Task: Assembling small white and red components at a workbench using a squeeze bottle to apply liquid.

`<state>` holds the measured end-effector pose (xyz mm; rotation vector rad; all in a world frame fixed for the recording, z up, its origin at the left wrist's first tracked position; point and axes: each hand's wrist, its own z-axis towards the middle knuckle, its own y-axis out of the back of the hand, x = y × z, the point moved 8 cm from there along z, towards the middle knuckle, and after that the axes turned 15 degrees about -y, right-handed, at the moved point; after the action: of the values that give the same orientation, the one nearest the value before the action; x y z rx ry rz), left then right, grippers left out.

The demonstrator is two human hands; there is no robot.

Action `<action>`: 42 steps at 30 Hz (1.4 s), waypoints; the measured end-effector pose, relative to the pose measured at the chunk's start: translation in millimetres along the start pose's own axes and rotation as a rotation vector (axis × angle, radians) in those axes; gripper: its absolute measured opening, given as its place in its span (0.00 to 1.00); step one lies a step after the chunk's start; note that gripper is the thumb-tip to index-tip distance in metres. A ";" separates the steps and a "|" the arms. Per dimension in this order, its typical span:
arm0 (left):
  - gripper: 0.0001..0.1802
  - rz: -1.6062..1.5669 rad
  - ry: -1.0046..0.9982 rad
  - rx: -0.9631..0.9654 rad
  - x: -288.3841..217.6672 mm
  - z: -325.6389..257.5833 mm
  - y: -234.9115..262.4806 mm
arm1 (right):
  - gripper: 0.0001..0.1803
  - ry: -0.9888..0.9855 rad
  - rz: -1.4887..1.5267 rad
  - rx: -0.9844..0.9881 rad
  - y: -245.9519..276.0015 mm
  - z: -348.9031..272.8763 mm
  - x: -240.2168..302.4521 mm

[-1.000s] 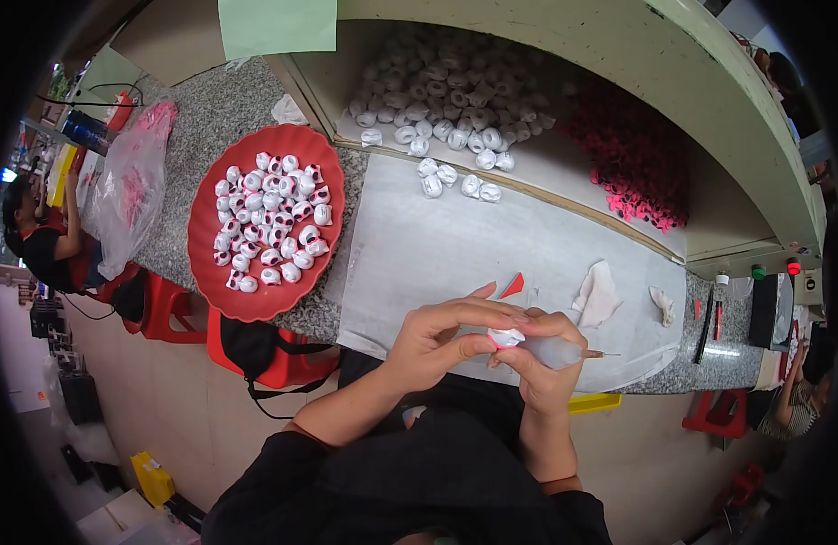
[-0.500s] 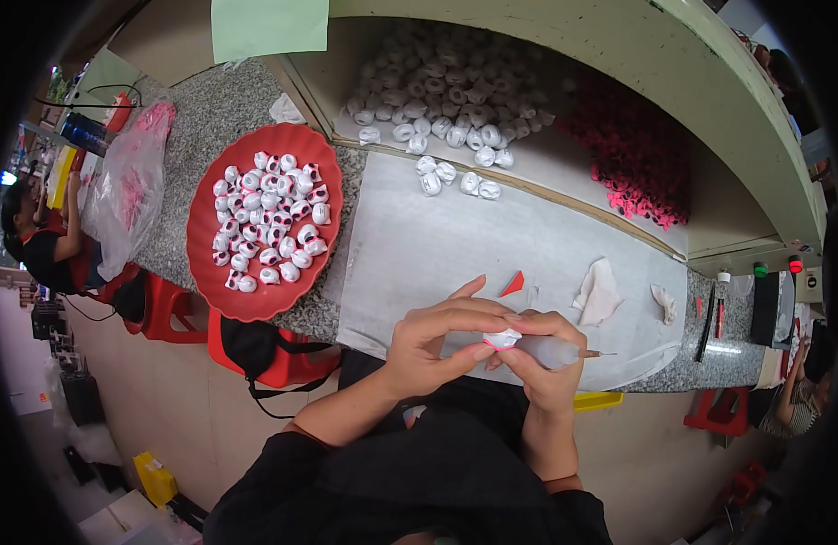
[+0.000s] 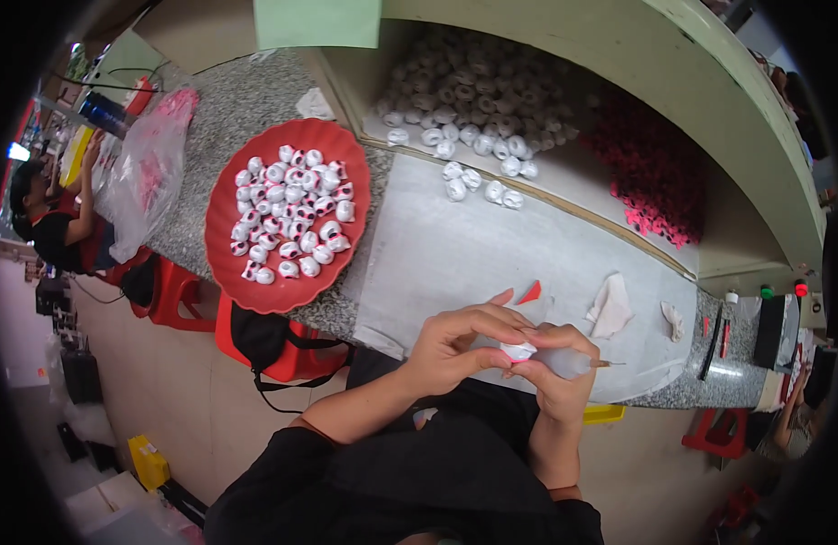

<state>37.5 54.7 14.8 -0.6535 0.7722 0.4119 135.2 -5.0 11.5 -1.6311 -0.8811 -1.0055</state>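
Observation:
My left hand (image 3: 457,343) and my right hand (image 3: 557,363) meet over the near edge of a grey work mat (image 3: 455,254). Between their fingertips sits a small white piece with a pink rim (image 3: 518,351). My right hand also grips a clear squeeze bottle with a thin metal nozzle (image 3: 578,363) that points right. A red plate (image 3: 230,189) full of several white pieces with red marks lies to the left. A small red piece (image 3: 530,292) rests on the mat just beyond my hands.
A shelf recess holds a heap of white pieces (image 3: 473,100) and a heap of red pieces (image 3: 650,168). Crumpled white cloths (image 3: 610,304) lie at right. A clear plastic bag (image 3: 147,168) is at far left, beside another person (image 3: 47,218). Red stools (image 3: 178,291) stand below.
My hands stay together at the mat's near edge; the left fingers have curled in a little around the white piece. Nothing else has moved.

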 end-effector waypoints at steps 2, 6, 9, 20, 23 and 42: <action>0.11 -0.003 0.031 0.027 3.9 -2.0 -2.4 | 0.14 -0.001 0.058 -0.009 -1.6 -1.2 -0.6; 0.12 -0.075 0.133 -0.087 4.9 -3.4 4.7 | 0.15 -0.054 0.176 -0.056 -3.1 4.2 -7.3; 0.10 0.203 -0.048 -0.280 -37.7 3.4 55.2 | 0.24 -0.079 0.150 -0.012 -1.1 12.8 -3.8; 0.14 1.323 -0.243 0.387 0.1 89.5 33.3 | 0.23 -0.026 0.187 -0.136 38.5 1.0 10.8; 0.13 1.535 -0.137 0.483 55.6 99.2 31.0 | 0.19 0.022 0.218 -0.032 45.9 -8.3 10.9; 0.18 -0.295 0.269 -0.257 31.2 6.6 -1.5 | 0.20 0.588 0.080 -0.487 46.9 -44.3 57.8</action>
<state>62.1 61.3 -4.5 -1.0640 0.8679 0.1534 191.1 -54.8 54.9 -1.5961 -0.1766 -1.6161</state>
